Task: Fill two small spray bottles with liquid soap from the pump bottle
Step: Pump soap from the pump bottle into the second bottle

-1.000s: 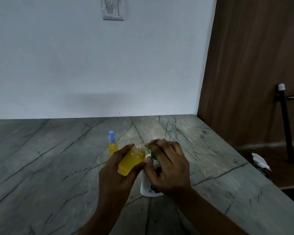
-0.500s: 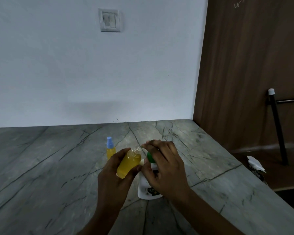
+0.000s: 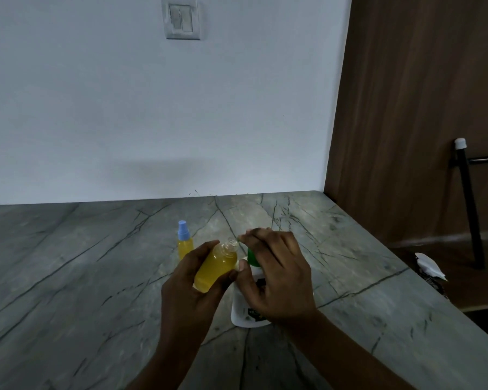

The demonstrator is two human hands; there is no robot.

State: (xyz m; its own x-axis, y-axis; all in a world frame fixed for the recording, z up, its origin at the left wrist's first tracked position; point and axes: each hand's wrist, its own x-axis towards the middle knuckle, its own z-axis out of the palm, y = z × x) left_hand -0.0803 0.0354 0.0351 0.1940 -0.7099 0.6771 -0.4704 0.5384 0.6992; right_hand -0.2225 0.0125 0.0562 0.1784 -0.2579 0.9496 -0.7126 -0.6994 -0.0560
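Left hand [image 3: 192, 285] grips the open spray bottle [image 3: 217, 266], thumb on its near side and fingers wrapped behind. It holds the bottle off the bench [image 3: 68, 277], tilted with the uncapped clear neck pointing up and to the right. This bottle is filled with yellow liquid almost to its shoulder and carries no label that can be seen. Just behind the left hand, the capped spray bottle [image 3: 185, 243] stands upright on the grey, dark-veined bench. It has a light blue spray top and the same yellow liquid inside, and it too shows no writing. High on the white wall [image 3: 96, 108] above it sits a switch plate [image 3: 182, 18] with two rockers.

To the right of the tilted bottle stands the white pump bottle [image 3: 247, 313], its green pump head partly showing between the two hands. A dark patch of label shows on its front, but the print is too small and dim to read, so no brand can be told. Right hand [image 3: 276, 277] curls over the pump head from above, thumb against the bottle's shoulder and fingertips at the green spout, which reaches to the open bottle's neck.

Further right, a wooden panel [image 3: 420, 108] closes off the end of the bench. A black pole [image 3: 468, 206] with a white cap leans against it, and a white crumpled scrap [image 3: 430, 267] lies beyond the bench edge.
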